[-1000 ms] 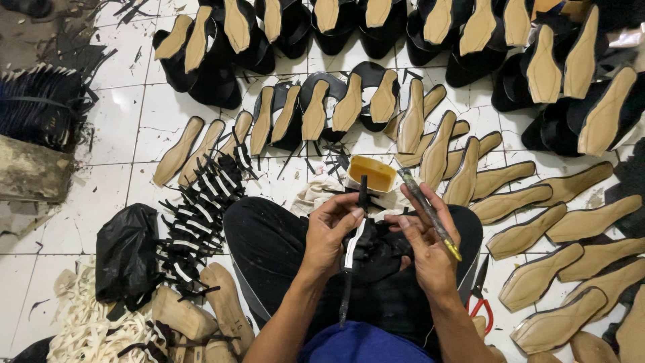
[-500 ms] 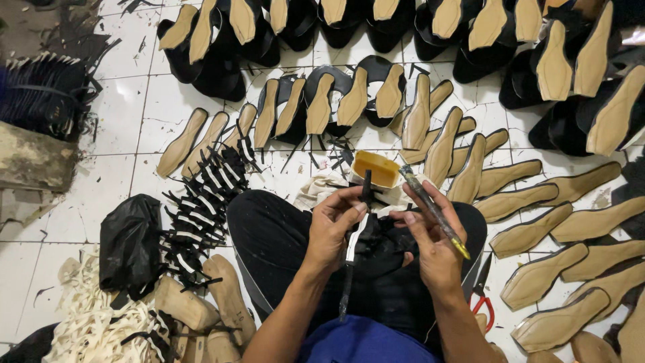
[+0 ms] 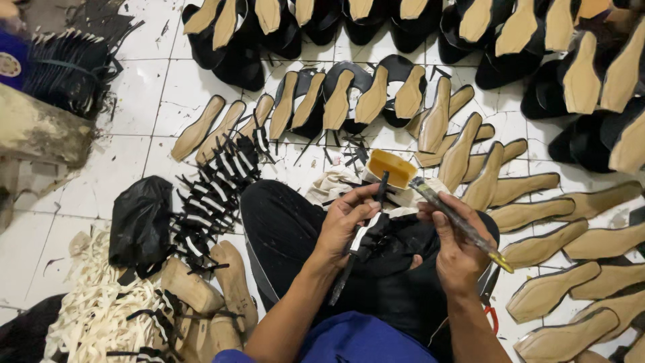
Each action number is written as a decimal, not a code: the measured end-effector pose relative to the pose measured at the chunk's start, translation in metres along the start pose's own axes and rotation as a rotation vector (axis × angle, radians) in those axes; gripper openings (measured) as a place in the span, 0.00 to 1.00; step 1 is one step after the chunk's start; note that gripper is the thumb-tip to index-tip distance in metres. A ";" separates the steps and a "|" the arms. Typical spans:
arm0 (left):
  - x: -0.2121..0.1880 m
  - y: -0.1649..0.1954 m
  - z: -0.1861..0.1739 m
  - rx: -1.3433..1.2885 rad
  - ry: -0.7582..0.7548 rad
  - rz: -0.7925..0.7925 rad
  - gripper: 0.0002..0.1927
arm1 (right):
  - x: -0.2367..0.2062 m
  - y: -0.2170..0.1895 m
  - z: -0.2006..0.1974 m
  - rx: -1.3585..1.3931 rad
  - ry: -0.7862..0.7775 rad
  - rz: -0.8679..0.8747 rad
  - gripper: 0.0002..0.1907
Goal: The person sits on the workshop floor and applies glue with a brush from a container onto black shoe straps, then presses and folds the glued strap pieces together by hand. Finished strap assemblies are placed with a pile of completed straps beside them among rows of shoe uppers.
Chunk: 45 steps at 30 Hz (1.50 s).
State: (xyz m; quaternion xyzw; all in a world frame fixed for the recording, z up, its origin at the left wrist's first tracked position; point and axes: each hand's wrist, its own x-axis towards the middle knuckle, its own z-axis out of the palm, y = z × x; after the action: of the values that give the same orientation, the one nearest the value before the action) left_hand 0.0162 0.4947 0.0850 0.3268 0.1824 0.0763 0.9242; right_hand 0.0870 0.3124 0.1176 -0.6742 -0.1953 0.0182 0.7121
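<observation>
Black, narrow and long, the strap (image 3: 361,236) lies over the person's lap with its long axis running from lower left to upper right: its lower tip hangs toward the thigh and its upper tip points at the yellow glue tub (image 3: 392,167) on the floor just beyond the knees. A pale strip shows along its middle, under the thumb. The left hand (image 3: 344,222) clamps the strap, thumb on top and fingers curled beneath, wrist bent slightly inward, forearm rising from the lower edge of the view. The right hand (image 3: 455,243) is closed on a brush (image 3: 459,223), whose handle slants from upper left to lower right; the bristle end sits up near the tub and the yellow butt end points down toward the tan soles (image 3: 537,249) at the right. Compared with 0.5 s ago, both hands hold the same things at nearly the same angles, and the brush head has stayed close to the tub; only the view has shifted a little. Beside the left thigh lie a heap of black straps (image 3: 215,195), a black bag (image 3: 139,222) and pale trimmings (image 3: 87,316) on the white tiled floor (image 3: 101,181).
</observation>
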 end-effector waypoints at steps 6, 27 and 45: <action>0.000 0.031 -0.029 0.271 0.110 0.226 0.18 | 0.023 -0.004 0.020 0.072 -0.027 -0.015 0.14; -0.070 0.118 -0.225 1.419 1.117 1.030 0.17 | -0.020 0.012 -0.030 -0.079 0.063 0.103 0.14; 0.094 -0.076 -0.073 1.844 0.135 0.568 0.13 | -0.046 0.022 -0.052 -0.058 0.141 0.197 0.15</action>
State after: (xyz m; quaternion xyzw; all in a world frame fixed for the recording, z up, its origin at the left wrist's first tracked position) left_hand 0.0764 0.5020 -0.0427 0.9505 0.1377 0.1423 0.2393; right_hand 0.0659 0.2514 0.0839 -0.7099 -0.0781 0.0351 0.6991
